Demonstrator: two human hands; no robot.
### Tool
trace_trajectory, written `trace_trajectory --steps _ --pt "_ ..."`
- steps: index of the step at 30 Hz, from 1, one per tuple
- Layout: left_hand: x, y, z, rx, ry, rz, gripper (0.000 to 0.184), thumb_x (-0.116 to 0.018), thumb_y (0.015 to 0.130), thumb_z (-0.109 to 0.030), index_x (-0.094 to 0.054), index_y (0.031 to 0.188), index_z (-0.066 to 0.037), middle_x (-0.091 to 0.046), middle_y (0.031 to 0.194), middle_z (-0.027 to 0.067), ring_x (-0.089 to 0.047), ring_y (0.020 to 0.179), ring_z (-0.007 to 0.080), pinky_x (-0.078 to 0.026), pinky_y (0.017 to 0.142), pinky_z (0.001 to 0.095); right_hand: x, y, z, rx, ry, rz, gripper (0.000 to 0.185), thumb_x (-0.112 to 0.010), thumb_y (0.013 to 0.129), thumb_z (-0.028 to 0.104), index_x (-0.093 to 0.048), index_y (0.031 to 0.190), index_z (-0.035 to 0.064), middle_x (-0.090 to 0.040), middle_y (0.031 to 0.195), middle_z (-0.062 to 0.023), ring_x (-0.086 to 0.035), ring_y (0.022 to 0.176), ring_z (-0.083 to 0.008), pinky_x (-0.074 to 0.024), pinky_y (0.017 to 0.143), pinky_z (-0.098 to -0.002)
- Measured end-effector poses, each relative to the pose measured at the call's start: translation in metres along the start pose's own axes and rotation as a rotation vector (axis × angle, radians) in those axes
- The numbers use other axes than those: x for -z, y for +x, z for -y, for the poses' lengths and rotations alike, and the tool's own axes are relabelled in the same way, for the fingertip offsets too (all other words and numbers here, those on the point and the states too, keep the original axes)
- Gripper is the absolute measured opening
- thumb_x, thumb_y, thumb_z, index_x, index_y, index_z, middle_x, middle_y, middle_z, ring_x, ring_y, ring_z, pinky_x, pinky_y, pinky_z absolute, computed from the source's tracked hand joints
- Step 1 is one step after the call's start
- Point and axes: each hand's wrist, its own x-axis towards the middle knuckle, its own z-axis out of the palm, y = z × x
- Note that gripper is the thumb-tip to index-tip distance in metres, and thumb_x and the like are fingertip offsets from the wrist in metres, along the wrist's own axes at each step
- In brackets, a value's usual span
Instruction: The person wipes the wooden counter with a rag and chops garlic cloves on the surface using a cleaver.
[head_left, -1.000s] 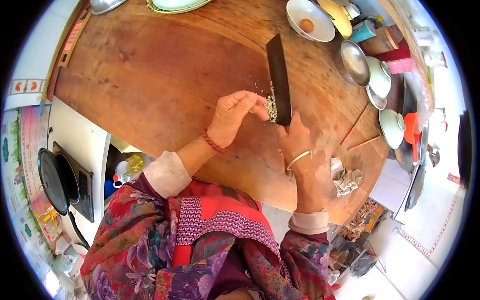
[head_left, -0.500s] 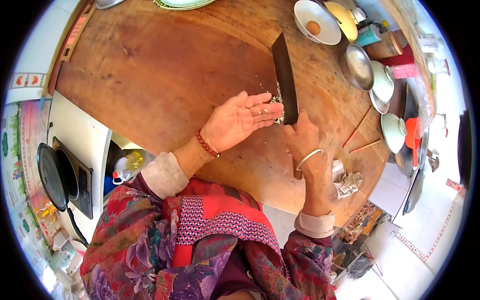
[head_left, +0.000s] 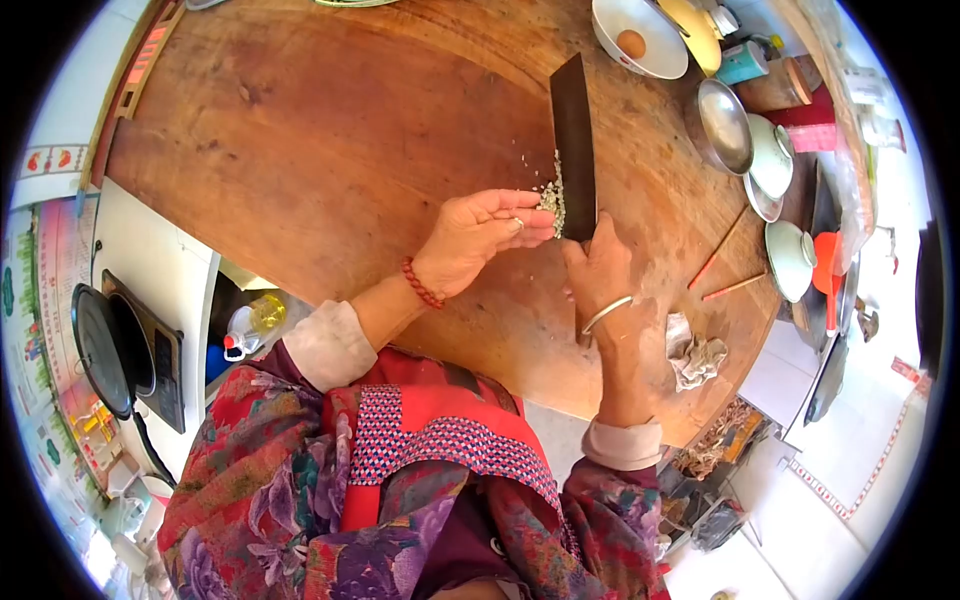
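Note:
My right hand (head_left: 600, 270) is wrapped round the handle of a cleaver (head_left: 574, 150). Its dark blade points away from me over the wooden table (head_left: 330, 130). Along the blade's left side lies a small heap of finely chopped pale bits (head_left: 551, 200), perhaps garlic, with a few crumbs scattered beyond. Beside the heap is my left hand (head_left: 485, 238), palm turned partly up, fingers stretched toward the blade and the thumb laid over them. A few pale bits cling near the thumb tip.
A white bowl with an egg (head_left: 631, 43) stands at the back right. Near it are a metal bowl (head_left: 724, 125), pale green bowls (head_left: 790, 262) and red chopsticks (head_left: 718, 248). A crumpled cloth (head_left: 695, 355) lies by the right edge. An oil bottle (head_left: 255, 325) stands below left.
My left thumb has folded in over the fingers, and the hand has turned from a flat, spread palm. More of the chopped heap shows. The cleaver has barely shifted.

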Motion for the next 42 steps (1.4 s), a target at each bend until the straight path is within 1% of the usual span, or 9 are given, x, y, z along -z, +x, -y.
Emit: trace_trajectory --steps 5,7,10,23,25,30,32,36,42 --pt "-0.007 0.010 0.003 -0.236 0.991 -0.060 0.020 -0.061 0.085 -0.002 -0.065 0.105 -0.002 -0.063 0.114 0.0128 -0.061 0.105 0.0286 -0.048 0.096 0.0429 0.017 0.005 0.011 -0.032 -0.065 0.107 0.025 -0.061 0.078 0.015 -0.049 0.093 -0.0006 -0.061 0.073 -0.0288 -0.060 0.075 -0.0475 -0.0477 0.068 -0.0526" --pt "-0.006 0.015 0.003 -0.661 1.626 -0.045 0.012 -0.063 0.077 0.002 -0.064 0.088 -0.003 -0.062 0.101 0.0106 -0.059 0.095 0.0285 -0.046 0.096 0.0413 0.000 0.001 0.007 0.044 -0.124 -0.023 0.026 -0.061 0.078 0.016 -0.049 0.095 -0.0002 -0.061 0.073 -0.0289 -0.060 0.075 -0.0481 -0.0483 0.069 -0.0526" --pt "0.003 0.023 0.008 -0.886 1.589 -0.144 0.012 -0.065 0.072 0.002 -0.060 0.080 -0.004 -0.060 0.095 0.0092 -0.055 0.090 0.0294 -0.046 0.094 0.0420 0.007 0.003 0.009 -0.016 -0.120 0.054 0.027 -0.061 0.078 0.016 -0.048 0.097 0.0006 -0.062 0.074 -0.0287 -0.060 0.076 -0.0487 -0.0487 0.071 -0.0523" --pt "0.029 0.020 0.021 -0.878 1.696 -0.182 0.005 -0.063 0.077 -0.002 -0.061 0.081 -0.004 -0.059 0.090 0.0077 -0.055 0.086 0.0276 -0.041 0.080 0.0394 0.020 0.000 0.028 -0.050 -0.060 0.112 0.027 -0.059 0.079 0.014 -0.048 0.098 -0.0019 -0.061 0.074 -0.0293 -0.060 0.075 -0.0490 -0.0480 0.070 -0.0539" --pt "0.020 0.031 0.027 -0.841 1.572 0.026 0.005 -0.062 0.078 -0.002 -0.062 0.083 -0.004 -0.060 0.092 0.0076 -0.055 0.087 0.0278 -0.041 0.081 0.0388 0.014 -0.005 0.029 -0.068 -0.097 0.104 0.029 -0.059 0.079 0.015 -0.049 0.099 -0.0021 -0.061 0.074 -0.0299 -0.060 0.074 -0.0495 -0.0478 0.069 -0.0546" --pt "0.015 0.021 0.012 -0.876 1.455 -0.139 0.008 -0.060 0.081 -0.001 -0.063 0.087 -0.005 -0.061 0.091 0.0079 -0.057 0.087 0.0278 -0.043 0.080 0.0381 -0.003 -0.006 0.016 0.033 -0.147 -0.036 0.036 -0.059 0.079 0.015 -0.049 0.107 -0.0040 -0.061 0.073 -0.0292 -0.061 0.073 -0.0475 -0.0484 0.069 -0.0534" --pt "0.021 0.013 0.004 -0.870 1.463 -0.153 0.009 -0.060 0.081 0.000 -0.063 0.088 -0.005 -0.061 0.090 0.0080 -0.058 0.086 0.0278 -0.044 0.080 0.0379 0.015 -0.001 0.025 -0.053 0.019 0.119 0.040 -0.059 0.079 0.015 -0.049 0.112 -0.0050 -0.061 0.071 -0.0282 -0.062 0.072 -0.0470 -0.0490 0.067 -0.0529" --pt "0.028 0.001 0.001 -0.817 1.445 -0.192 0.010 -0.061 0.081 0.001 -0.063 0.089 -0.005 -0.061 0.084 0.0080 -0.059 0.083 0.0278 -0.045 0.077 0.0379 -0.018 -0.011 0.026 0.016 -0.132 -0.065 0.034 -0.058 0.079 0.013 -0.050 0.106 -0.0060 -0.061 0.071 -0.0279 -0.062 0.071 -0.0456 -0.0493 0.065 -0.0519" --pt "0.027 -0.007 0.001 -0.776 1.422 -0.218 0.010 -0.064 0.080 -0.001 -0.063 0.089 -0.005 -0.060 0.082 0.0087 -0.059 0.081 0.0282 -0.045 0.077 0.0377 0.010 -0.006 0.034 -0.035 -0.072 0.064 0.029 -0.059 0.079 0.013 -0.050 0.100 -0.0041 -0.061 0.074 -0.0290 -0.061 0.073 -0.0466 -0.0486 0.069 -0.0529"
